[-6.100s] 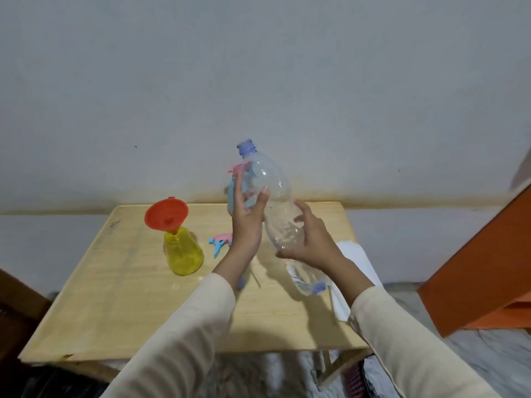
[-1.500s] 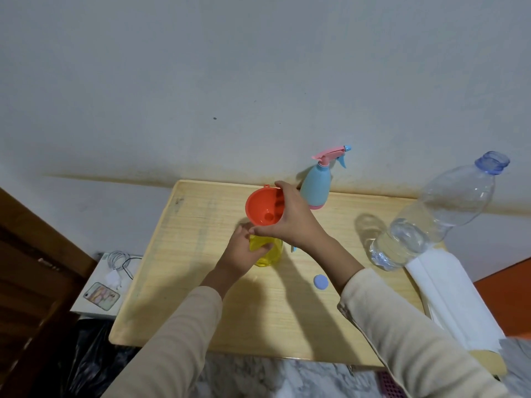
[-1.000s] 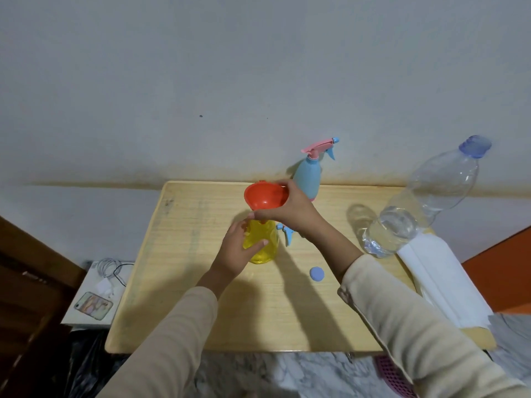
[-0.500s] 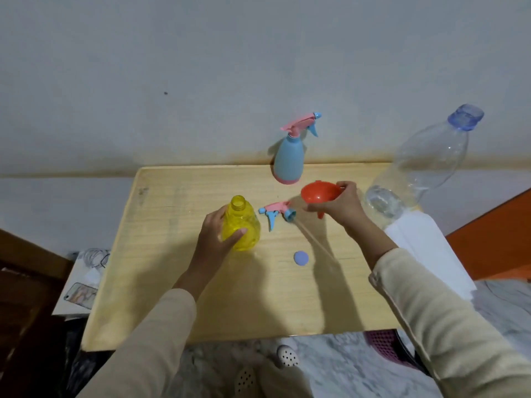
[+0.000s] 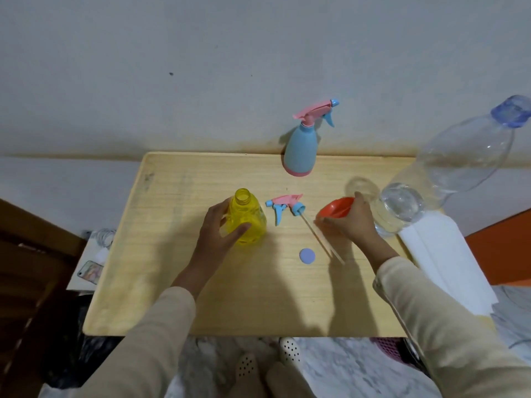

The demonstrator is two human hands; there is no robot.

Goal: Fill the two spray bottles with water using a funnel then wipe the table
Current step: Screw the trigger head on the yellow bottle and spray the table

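A yellow spray bottle [image 5: 249, 222] stands uncapped on the wooden table [image 5: 258, 297], and my left hand [image 5: 218, 228] grips its side. Its pink and blue spray head [image 5: 283, 206] lies flat just right of it, tube pointing toward me. My right hand [image 5: 349, 225] holds the orange funnel [image 5: 334, 211] low at the table, right of the spray head. A blue spray bottle [image 5: 301, 150] with its trigger on stands at the back edge. A large clear water bottle [image 5: 448, 173] stands at the right. White cloth [image 5: 442, 257] lies at the right edge.
A small blue bottle cap [image 5: 307, 255] lies on the table in front of the spray head. A phone [image 5: 89, 270] and cables sit on a low surface to the left. An orange cabinet [image 5: 505, 251] stands at the right. A wall is behind the table.
My right hand lifted the funnel off the yellow bottle and carried it right, down to the table beside the water bottle. My left hand has stayed on the yellow bottle.
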